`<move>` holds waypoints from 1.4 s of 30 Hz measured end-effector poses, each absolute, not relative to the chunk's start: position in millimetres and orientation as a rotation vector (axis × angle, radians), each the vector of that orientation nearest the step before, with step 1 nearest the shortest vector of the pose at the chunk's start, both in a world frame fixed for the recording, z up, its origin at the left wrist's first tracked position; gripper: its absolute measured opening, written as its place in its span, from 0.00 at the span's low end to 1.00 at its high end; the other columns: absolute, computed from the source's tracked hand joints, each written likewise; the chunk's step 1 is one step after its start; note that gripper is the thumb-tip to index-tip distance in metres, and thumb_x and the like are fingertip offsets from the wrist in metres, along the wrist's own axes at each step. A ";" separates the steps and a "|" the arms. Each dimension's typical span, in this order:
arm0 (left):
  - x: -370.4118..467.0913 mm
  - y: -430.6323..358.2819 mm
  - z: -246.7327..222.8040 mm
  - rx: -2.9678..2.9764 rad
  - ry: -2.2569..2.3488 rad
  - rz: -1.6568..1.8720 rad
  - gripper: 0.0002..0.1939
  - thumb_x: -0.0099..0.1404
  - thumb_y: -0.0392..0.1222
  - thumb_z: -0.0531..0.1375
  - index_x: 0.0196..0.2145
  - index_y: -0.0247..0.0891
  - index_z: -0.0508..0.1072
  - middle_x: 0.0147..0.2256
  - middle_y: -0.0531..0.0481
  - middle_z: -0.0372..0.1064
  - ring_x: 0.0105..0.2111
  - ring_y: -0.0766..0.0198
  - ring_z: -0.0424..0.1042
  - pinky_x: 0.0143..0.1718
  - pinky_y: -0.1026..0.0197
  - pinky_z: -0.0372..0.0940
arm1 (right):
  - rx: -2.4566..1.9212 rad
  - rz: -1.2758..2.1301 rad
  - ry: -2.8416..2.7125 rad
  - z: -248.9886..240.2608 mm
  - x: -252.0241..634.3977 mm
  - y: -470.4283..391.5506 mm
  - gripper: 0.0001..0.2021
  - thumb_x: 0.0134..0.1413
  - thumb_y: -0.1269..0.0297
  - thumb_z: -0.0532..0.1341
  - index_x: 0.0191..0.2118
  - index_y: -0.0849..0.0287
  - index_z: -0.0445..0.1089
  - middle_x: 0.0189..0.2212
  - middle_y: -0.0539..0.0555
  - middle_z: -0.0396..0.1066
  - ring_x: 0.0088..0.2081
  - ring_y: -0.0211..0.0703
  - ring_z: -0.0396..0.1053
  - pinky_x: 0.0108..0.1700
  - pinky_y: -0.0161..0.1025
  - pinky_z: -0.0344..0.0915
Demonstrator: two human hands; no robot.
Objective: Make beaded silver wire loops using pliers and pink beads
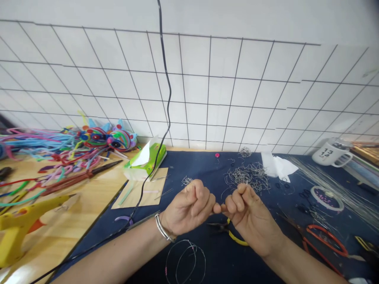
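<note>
at far left, a yellow glue gun [17, 227] lies on a pale wooden tabletop [91, 209], with a heap of coloured pipe cleaners [50, 142] and two fuzzy striped figures [121, 140] behind it. a black cord [169, 94] hangs down in front of the tiled wall [194, 86], crosses before a green tissue packet [154, 159] and a thin wooden board [137, 200], and runs off at lower left. near the centre, thin wire loops [194, 249] with pink beads lie on a dark blue cloth [248, 268], below the left hand [189, 207]. that hand meets the right hand [251, 213] at the fingertips, both with fingers curled closed (whether anything fine is pinched there, i cannot tell). the right hand partly hides yellow-handled pliers [217, 227]; beyond it sits a wire tangle [248, 177]. farther right lie red-handled scissors [327, 238]. among containers, the packet has a white tissue [143, 154] sticking out; a round dish [314, 192] holds small pinkish beads; a white mug [325, 154], at far right, hides its contents.
</note>
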State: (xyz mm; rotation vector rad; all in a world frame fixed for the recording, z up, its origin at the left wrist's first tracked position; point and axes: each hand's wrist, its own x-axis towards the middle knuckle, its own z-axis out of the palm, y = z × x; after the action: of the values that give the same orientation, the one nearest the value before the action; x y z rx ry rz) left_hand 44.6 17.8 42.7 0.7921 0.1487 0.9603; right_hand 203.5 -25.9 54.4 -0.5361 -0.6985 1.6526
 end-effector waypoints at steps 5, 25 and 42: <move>41.9 27.1 33.5 0.876 0.163 0.824 0.12 0.51 0.47 0.63 0.19 0.38 0.67 0.12 0.58 0.51 0.17 0.69 0.57 0.34 0.56 0.63 | -0.604 1.638 -0.838 43.6 211.6 -17.0 0.06 0.55 0.61 0.56 0.34 0.55 0.68 0.18 0.44 0.56 0.26 0.34 0.61 0.39 0.41 0.61; 42.5 63.1 -12.6 0.951 0.435 0.610 0.02 0.60 0.34 0.57 0.30 0.33 0.66 0.23 0.52 0.66 0.23 0.69 0.66 0.34 0.60 0.62 | -1.106 1.426 -1.513 3.6 234.7 18.7 0.05 0.55 0.64 0.55 0.34 0.60 0.64 0.22 0.48 0.68 0.27 0.37 0.67 0.36 0.38 0.62; 37.7 70.8 -14.3 1.272 0.608 0.393 0.06 0.54 0.37 0.62 0.29 0.31 0.71 0.26 0.51 0.69 0.24 0.68 0.71 0.28 0.65 0.63 | -1.417 0.707 -2.171 -9.2 230.4 12.1 0.09 0.56 0.69 0.51 0.33 0.56 0.68 0.26 0.47 0.69 0.29 0.34 0.65 0.32 0.31 0.57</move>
State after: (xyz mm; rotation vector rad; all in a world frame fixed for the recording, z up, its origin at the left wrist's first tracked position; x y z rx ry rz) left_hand 37.7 70.8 -14.3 1.2716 0.6079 0.3934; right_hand 230.4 12.1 -9.2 -1.4168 -2.1709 0.7071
